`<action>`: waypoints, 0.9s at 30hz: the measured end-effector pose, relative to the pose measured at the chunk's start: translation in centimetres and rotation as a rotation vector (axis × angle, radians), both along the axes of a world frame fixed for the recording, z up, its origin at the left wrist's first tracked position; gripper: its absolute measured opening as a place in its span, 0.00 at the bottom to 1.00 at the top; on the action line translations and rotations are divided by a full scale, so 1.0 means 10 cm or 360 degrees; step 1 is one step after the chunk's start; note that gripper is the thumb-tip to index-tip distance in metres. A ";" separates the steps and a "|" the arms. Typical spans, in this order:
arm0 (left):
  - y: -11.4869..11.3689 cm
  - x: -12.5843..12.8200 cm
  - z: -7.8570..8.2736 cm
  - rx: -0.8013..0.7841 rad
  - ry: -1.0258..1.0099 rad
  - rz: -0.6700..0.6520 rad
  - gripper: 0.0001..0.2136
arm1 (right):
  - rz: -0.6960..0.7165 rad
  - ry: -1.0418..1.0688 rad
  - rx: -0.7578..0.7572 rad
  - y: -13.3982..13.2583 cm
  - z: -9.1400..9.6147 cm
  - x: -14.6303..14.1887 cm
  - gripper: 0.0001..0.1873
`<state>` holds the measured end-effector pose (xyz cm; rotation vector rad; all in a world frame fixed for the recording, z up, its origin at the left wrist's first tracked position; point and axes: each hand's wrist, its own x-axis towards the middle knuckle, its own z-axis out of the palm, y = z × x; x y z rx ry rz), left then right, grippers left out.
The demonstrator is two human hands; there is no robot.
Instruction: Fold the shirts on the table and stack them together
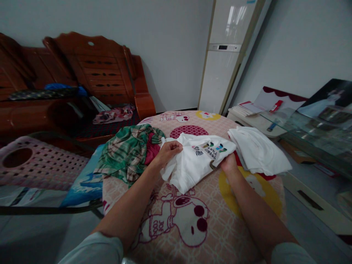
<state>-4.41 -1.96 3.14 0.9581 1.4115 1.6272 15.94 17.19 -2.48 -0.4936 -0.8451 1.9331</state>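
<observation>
A white printed T-shirt (189, 161) lies spread across the middle of the table, with small coloured figures and lettering on its right part. My left hand (168, 152) pinches its upper left edge between thumb and fingers. At the shirt's right end, my right hand (228, 163) grips the edge, its fingers partly hidden under the cloth. A crumpled green plaid shirt (123, 154) with a dark red piece of cloth (152, 149) lies just left of my left hand. To the right of my right hand rests a folded white cloth pile (258, 150).
The round table wears a pink patterned tablecloth (220, 231). A wooden bench (96, 69) stands behind left, and a pink woven chair back (41, 161) nearer. A tall white air conditioner (222, 62) stands at the back. At right is a glass shelf (310, 143) beside a framed photo (330, 99).
</observation>
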 end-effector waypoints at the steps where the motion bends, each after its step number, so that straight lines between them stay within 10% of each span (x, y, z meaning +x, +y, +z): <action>1: 0.00 0.00 -0.01 0.0002 -0.0014 0.0003 0.18 | 0.0023 -0.0012 -0.0027 0.00 0.01 0.00 0.10; 27: -0.02 -0.04 0.00 0.0077 0.0041 0.0050 0.15 | -0.0035 -0.0108 -0.0101 -0.11 0.20 -0.01 0.12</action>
